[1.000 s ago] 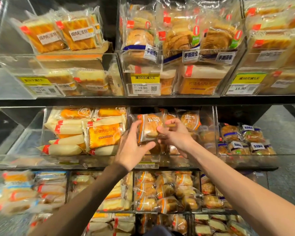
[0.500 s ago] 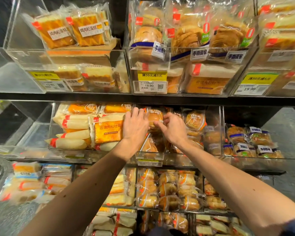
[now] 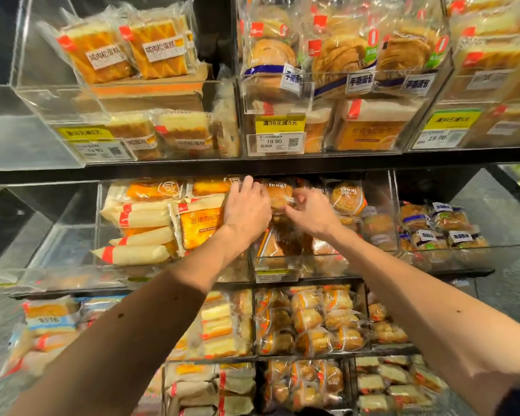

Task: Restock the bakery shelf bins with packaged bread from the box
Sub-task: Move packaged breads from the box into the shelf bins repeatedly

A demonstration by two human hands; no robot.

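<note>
Mid-shelf centre bin (image 3: pixel 321 256) | bun pack (image 3: pixel 281 196) high in it, betw. hands | L hand (image 3: pixel 246 211): fingers straight, flat vs pack's left side | R hand (image 3: pixel 309 216): pinches wrapper edge | prob. light, squashy, slick film; grip edges, not bun

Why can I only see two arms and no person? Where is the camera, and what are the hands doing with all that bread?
The camera sits on the person's head and looks forward and down, so you see their arms as if through their own eyes. That is the only view here. In front are shop shelves with clear plastic bins full of wrapped bread. The left hand and the right hand reach into a middle bin. Between them is one wrapped bun. The right hand pinches its wrapper, and the left hand presses against it with fairly straight fingers. In the next bin lie long white-wrapped loaves. Above is a yellow label.
</note>
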